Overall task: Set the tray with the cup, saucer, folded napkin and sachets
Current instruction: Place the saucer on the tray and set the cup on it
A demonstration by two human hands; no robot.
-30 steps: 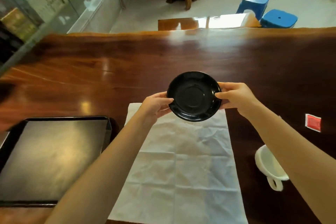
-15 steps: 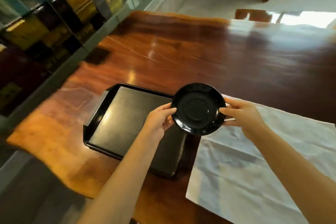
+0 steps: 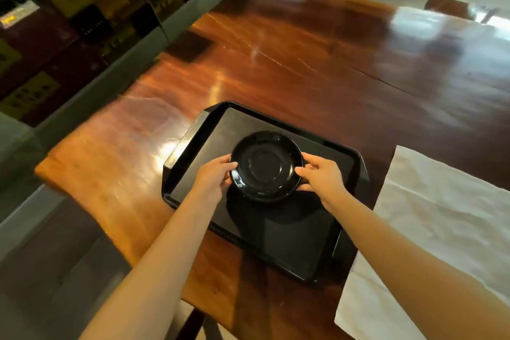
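A person's two bare hands hold a round, glossy black saucer (image 3: 266, 167) over a rectangular black plastic tray (image 3: 193, 138) on a polished reddish-brown wooden table (image 3: 289, 63). The left hand (image 3: 214, 175) pinches the saucer's rim at 9 o'clock, fingertips curled on the edge; the right hand (image 3: 321, 175) pinches the rim at 3 o'clock. A dark shadow on the tray floor at the saucer's 6 o'clock suggests the saucer hangs just above the surface, tilted slightly toward the camera, though whether its far edge touches the tray cannot be told.

At 3 o'clock from the tray, just beside its right rim, a creased white cloth napkin (image 3: 430, 223) lies spread flat and unfolded on the table. The tray holds nothing else.

By this showing the task is at its first placement: the saucer is about to be set down near the tray's middle. The cup and the sachets are out of view, and the napkin is not yet folded; all three remain to be put on the tray.
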